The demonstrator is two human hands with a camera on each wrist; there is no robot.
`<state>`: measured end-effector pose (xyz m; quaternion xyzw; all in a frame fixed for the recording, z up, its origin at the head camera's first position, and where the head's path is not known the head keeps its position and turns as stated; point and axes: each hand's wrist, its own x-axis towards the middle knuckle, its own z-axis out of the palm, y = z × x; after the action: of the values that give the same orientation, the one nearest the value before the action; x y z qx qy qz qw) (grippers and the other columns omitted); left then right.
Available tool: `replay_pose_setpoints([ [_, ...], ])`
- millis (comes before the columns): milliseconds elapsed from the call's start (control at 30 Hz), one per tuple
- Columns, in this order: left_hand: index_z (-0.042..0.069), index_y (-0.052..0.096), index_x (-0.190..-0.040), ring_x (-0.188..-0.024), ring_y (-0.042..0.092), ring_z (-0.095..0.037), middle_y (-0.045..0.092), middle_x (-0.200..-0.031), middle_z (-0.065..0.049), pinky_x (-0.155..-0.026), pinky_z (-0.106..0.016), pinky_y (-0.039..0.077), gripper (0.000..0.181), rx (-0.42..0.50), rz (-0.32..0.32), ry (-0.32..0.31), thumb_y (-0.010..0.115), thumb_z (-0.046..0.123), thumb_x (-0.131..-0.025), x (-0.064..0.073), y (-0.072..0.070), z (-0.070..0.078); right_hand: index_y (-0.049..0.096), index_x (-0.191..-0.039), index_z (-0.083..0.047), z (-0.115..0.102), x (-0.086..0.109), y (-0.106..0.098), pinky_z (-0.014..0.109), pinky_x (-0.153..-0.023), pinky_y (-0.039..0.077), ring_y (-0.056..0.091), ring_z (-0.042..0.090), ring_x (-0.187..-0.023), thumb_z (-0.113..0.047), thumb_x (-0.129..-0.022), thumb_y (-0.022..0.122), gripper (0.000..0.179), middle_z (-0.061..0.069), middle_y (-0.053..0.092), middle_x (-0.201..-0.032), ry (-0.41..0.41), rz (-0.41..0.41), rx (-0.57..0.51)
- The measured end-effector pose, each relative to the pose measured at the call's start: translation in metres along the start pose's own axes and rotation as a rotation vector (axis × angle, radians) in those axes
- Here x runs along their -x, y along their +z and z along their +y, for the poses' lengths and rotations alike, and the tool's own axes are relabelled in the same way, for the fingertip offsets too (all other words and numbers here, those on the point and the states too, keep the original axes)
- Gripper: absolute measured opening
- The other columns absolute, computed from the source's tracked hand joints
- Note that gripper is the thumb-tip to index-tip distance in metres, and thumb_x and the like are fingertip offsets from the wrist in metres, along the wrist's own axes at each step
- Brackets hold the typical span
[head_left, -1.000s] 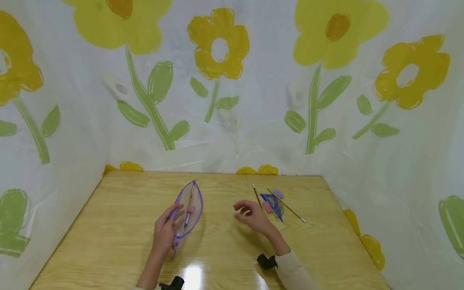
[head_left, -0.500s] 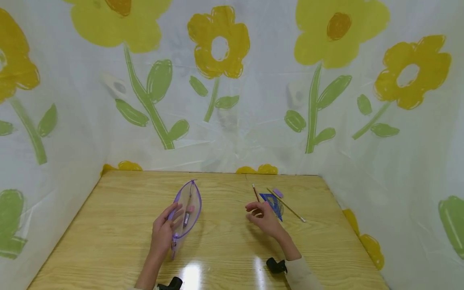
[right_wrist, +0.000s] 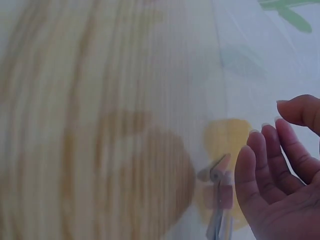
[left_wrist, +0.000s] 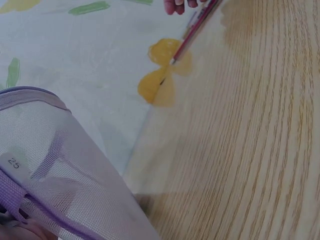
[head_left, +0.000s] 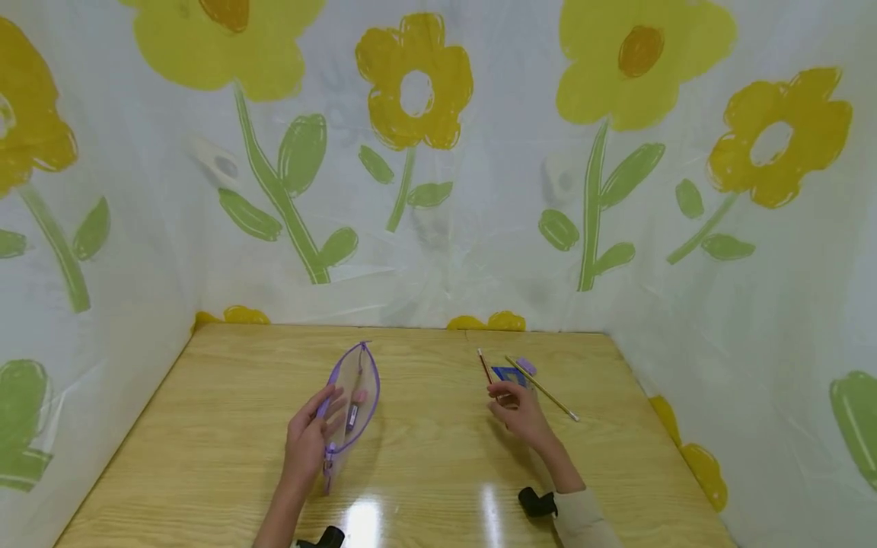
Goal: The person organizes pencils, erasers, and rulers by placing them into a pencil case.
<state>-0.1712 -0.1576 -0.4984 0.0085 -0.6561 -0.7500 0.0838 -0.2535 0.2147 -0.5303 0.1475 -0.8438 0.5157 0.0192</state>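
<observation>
A purple-edged mesh pencil pouch (head_left: 368, 415) is held by my left hand (head_left: 306, 441), thumb outside and fingers seen through the mesh. Its zipped mouth gapes, with a pink piece (head_left: 359, 396) and a small labelled dark piece (head_left: 352, 417) inside. My right hand (head_left: 524, 417) hovers with curved, parted fingers and nothing between them, as the right wrist view also shows. It overlaps a blue set square (head_left: 505, 374) and lies beside a reddish pencil (head_left: 484, 365). A yellowish pencil (head_left: 548, 393) and a purple eraser (head_left: 526, 366) lie just beyond it.
The wood-grain table (head_left: 240, 426) is bordered by a white sheet (head_left: 479, 251) with painted yellow flowers, at the back and both sides. Black camera mounts (head_left: 537, 503) sit at both wrists.
My right hand has moved right, over the set square and pencils; the pink eraser there is now hidden behind it. My left hand and the pouch have stayed nearly still.
</observation>
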Motion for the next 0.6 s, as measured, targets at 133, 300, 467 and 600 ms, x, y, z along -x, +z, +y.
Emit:
replay_pose_setpoints([
  [133, -0.014, 0.037, -0.149, -0.115, 0.062, 0.0, 0.042, -0.15, -0.034, -0.1, -0.02, 0.054, 0.061, -0.002, 0.0, 0.003, 0.019, -0.014, -0.09, -0.001, 0.002, 0.0, 0.066, -0.122, 0.006, 0.004, 0.001, -0.007, 0.024, -0.084, 0.058, 0.066, 0.018, -0.095, -0.002, -0.095, 0.067, 0.028, 0.023, 0.067, -0.116, -0.031, 0.015, 0.019],
  [300, -0.012, 0.037, -0.15, -0.117, 0.061, 0.0, 0.043, -0.151, -0.032, -0.1, -0.019, 0.053, 0.061, -0.013, -0.005, -0.007, 0.02, -0.013, -0.091, -0.003, 0.005, 0.001, 0.065, -0.125, 0.006, 0.01, 0.001, -0.018, 0.024, -0.084, 0.058, 0.066, 0.018, -0.098, -0.005, -0.095, 0.068, 0.032, 0.022, 0.067, -0.117, -0.034, 0.028, 0.018],
  [467, -0.011, 0.037, -0.15, -0.117, 0.061, 0.0, 0.043, -0.152, -0.03, -0.102, -0.02, 0.052, 0.062, -0.019, -0.009, -0.021, 0.02, -0.013, -0.09, -0.002, 0.005, 0.002, 0.063, -0.125, 0.011, -0.015, 0.008, -0.028, 0.025, -0.083, 0.058, 0.066, 0.031, -0.099, 0.001, -0.094, 0.066, 0.032, 0.028, 0.066, -0.115, -0.035, 0.014, 0.015],
  [600, -0.011, 0.039, -0.149, -0.117, 0.061, 0.0, 0.044, -0.15, -0.032, -0.101, -0.019, 0.053, 0.061, -0.026, 0.003, -0.014, 0.02, -0.013, -0.092, -0.002, 0.006, 0.001, 0.061, -0.125, 0.015, -0.025, 0.012, -0.033, 0.024, -0.08, 0.057, 0.064, 0.035, -0.097, 0.003, -0.095, 0.065, 0.032, 0.032, 0.065, -0.113, -0.006, -0.021, 0.022],
])
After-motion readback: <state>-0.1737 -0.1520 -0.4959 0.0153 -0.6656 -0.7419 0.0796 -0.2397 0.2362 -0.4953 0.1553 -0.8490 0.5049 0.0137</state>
